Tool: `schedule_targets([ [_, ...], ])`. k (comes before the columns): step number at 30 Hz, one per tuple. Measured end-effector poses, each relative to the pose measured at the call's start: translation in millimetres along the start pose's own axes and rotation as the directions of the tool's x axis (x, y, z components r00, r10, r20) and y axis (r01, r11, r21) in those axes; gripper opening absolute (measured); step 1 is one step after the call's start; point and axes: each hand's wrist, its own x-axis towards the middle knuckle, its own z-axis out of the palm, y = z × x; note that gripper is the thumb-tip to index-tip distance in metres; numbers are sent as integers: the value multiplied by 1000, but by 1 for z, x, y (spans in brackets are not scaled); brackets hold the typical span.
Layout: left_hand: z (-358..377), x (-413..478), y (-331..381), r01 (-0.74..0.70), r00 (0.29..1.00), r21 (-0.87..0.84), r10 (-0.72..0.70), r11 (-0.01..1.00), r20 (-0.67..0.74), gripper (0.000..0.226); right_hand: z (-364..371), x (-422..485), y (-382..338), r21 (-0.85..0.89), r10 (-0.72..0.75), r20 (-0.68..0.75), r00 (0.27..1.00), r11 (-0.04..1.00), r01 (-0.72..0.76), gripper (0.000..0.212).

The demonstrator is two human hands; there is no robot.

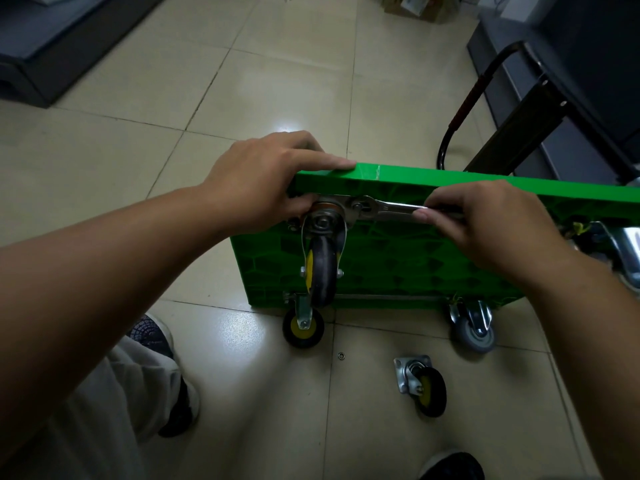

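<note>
green cart stands on its long edge on the tiled floor, ribbed underside facing the camera.

left hand: grip closed over the cart's top edge at the left corner. fingers lie over the rim and the thumb is down beside the mounting plate of the upper caster, which has a black tyre and a yellow hub. this hand hides the left part of the plate.

right hand: grip narrow, thumb and fingers pinching the handle of the wrench. the wrench lies roughly level just under the top rim, its head on a bolt at the plate's right side. the hand covers the handle's far end.

around:
- a second yellow-hub caster at the lower left corner, partly behind the upper wheel
- grey caster at the lower right
- another grey wheel at the right frame edge, partly cut off
- loose caster lying on the floor near the cart, plate up
- small ring on the floor between the lower casters
- black cart handle with a red sleeve beyond the cart, against dark cabinets
- shoes at the bottom
</note>
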Motion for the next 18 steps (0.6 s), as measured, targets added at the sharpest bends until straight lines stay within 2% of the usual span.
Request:
schedule_targets([
  [4, 1, 0, 1, -3, 1000, -1, 3, 1000, -5, 61, 11, 1, 2, -41, 39, -48, 998, 998, -41, 38],
  [10, 1, 0, 1, 8, 1000, -7, -8, 1000, -7, 61, 37, -5, -8, -56, 76, -39, 996, 995, -78, 39],
  [15, 0, -1, 0, 6, 1000, -7, -6, 1000, -15, 59, 49, -5, -3, 15, 78, -115, 990, 997, -77, 36],
  [18, 0, -1, 0, -4, 1000, -2, 4, 1000, -26, 58, 63, -8, -2, 177, 161, -109, 981, 974, -140, 28],
])
